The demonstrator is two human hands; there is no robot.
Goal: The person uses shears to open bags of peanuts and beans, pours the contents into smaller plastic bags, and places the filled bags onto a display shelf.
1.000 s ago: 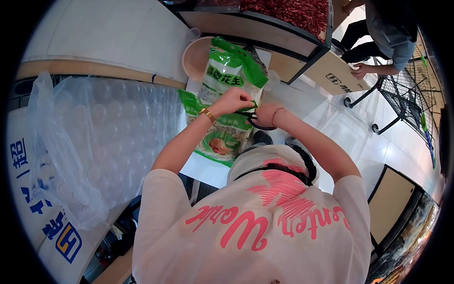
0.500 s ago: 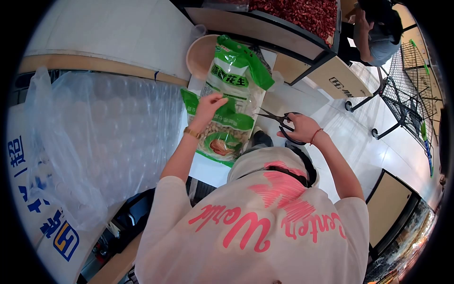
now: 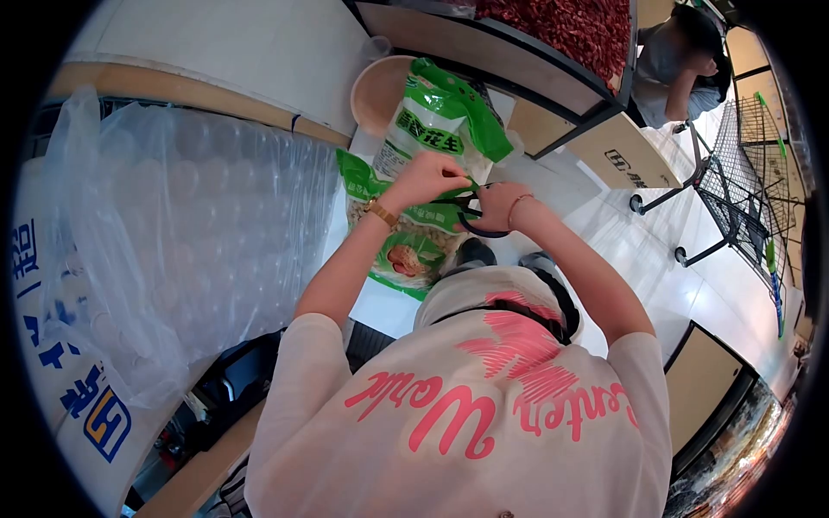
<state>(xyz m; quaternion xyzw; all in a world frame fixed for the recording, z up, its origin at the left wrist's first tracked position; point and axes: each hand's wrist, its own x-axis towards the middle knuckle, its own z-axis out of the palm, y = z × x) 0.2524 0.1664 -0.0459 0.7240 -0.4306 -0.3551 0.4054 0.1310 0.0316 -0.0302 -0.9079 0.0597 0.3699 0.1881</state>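
Two green and clear plastic bags of peanuts lie overlapping on a white surface, the upper bag beyond the lower bag. My left hand, with a gold band at its wrist, pinches the green edge of a bag. Close beside it on the right, my right hand is closed on black scissors. The blades point left and lie at the bag's green edge, under my left fingers; how far they are open is hard to see.
A round pinkish bowl stands behind the bags. Beyond is a bin of red dried goods. Plastic sheeting covers clear containers on the left. At the right are a wire cart and a seated person.
My right hand has moved left with the scissors, up to the bag. My left hand has shifted right and now holds the bag's green edge near the blades.
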